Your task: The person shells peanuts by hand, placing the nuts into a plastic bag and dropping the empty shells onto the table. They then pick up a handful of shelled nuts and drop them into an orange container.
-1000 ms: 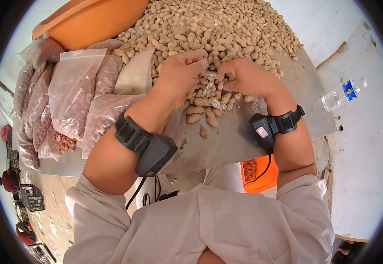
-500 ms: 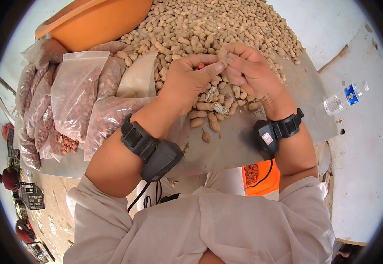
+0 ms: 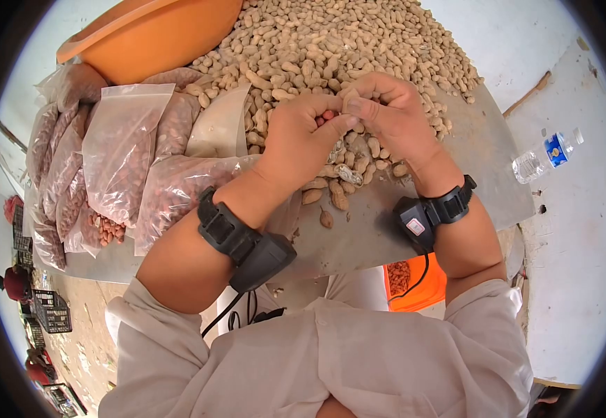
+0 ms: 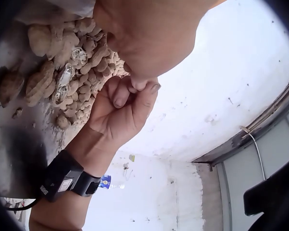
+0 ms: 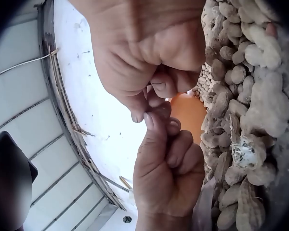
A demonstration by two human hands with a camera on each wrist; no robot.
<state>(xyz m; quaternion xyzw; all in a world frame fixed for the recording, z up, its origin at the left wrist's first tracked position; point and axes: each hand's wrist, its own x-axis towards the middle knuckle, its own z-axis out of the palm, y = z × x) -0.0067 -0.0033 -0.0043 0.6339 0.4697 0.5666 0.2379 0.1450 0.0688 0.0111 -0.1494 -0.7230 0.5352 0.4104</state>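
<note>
Both hands meet over the near edge of a heap of unshelled peanuts (image 3: 358, 42). My right hand (image 3: 399, 115) pinches a tan peanut (image 3: 349, 99) between thumb and fingers. Fingertips of my left hand (image 3: 296, 136) meet it from the other side. Red peanut kernels (image 3: 326, 117) show in the curl of the left fingers. In the right wrist view, the left hand (image 5: 168, 178) and right hand (image 5: 149, 48) touch at the thumb tips, hiding most of the peanut. Below the hands lies a split shell (image 3: 348, 174) with a pale inside.
Clear bags of red kernels (image 3: 118, 153) lie at the left, with loose kernels (image 3: 108, 228) beside them. An orange basin (image 3: 156, 38) stands behind. A water bottle (image 3: 546, 157) is at the right. Below the metal table (image 3: 365, 237) sits an orange container (image 3: 425, 285).
A second ago the hands were low over the heap, apart. They then rose and came together on a peanut. Since then they have dropped slightly, and more red shows in the left hand.
</note>
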